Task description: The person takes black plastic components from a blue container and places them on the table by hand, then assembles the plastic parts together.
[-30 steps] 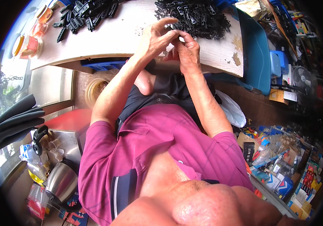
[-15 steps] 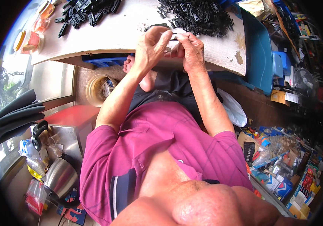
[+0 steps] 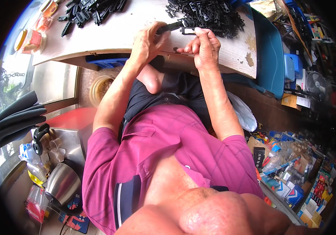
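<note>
My left hand (image 3: 146, 44) is closed around one end of a black plastic strip (image 3: 169, 27), which points right toward my other hand. In my right hand (image 3: 207, 49), thumb and forefinger pinch a small black rectangular plastic frame (image 3: 188, 31). The frame's left end meets or nearly meets the strip's tip; whether they are joined I cannot tell. Both hands are above the near edge of the pale table (image 3: 109, 35). Just beyond them lies a big heap of small black plastic pieces (image 3: 211, 17). Longer ribbed black strips (image 3: 91, 11) are piled at the far left.
Jars with orange lids (image 3: 29, 41) stand at the table's left end. A teal bin (image 3: 268, 51) adjoins its right side. Below are a round tub (image 3: 101, 88) and my bare foot (image 3: 150, 78). A steel kettle (image 3: 63, 184) is at lower left, cluttered packages (image 3: 289, 172) at lower right.
My hands have moved apart, the left one leftward and the right one slightly right. The black strip and the frame now show clearly between them. My foot has shifted partly behind my left forearm.
</note>
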The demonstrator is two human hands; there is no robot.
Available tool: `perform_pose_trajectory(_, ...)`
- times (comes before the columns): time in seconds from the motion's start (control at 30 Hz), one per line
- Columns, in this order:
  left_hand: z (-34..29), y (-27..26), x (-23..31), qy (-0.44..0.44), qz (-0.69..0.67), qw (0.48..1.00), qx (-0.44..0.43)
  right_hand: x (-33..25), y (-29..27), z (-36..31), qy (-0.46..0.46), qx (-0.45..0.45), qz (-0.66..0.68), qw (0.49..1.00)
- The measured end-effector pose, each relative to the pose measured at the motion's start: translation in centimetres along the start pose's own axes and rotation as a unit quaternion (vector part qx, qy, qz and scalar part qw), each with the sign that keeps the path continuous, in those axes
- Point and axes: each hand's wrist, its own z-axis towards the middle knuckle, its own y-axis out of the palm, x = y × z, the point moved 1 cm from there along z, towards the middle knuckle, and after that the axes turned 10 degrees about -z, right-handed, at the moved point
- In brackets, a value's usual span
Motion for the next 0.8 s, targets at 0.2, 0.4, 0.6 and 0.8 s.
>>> perform_pose_trajectory(0.2, -0.9, 1.5, 2.3, -0.199, -0.507, 0.839, 0.003, -0.8, 0.3, 0.6, -0.029, -0.003, -0.014, 0.999)
perform_pose_trajectory(0.4, -1.0, 1.9, 2.4, -0.205, -0.481, 0.852, -0.020, -0.4, 0.4, 0.5, -0.015, -0.020, -0.020, 0.999)
perform_pose_trajectory(0.6, -0.7, 1.9, 2.7, -0.202, -0.493, 0.846, -0.022, -0.3, 0.0, 0.5, -0.018, -0.018, -0.042, 0.999)
perform_pose_trajectory(0.8, -0.8, 2.3, 1.9, -0.200, -0.449, 0.870, -0.042, 0.1, -0.1, 0.5, -0.023, -0.004, -0.022, 0.999)
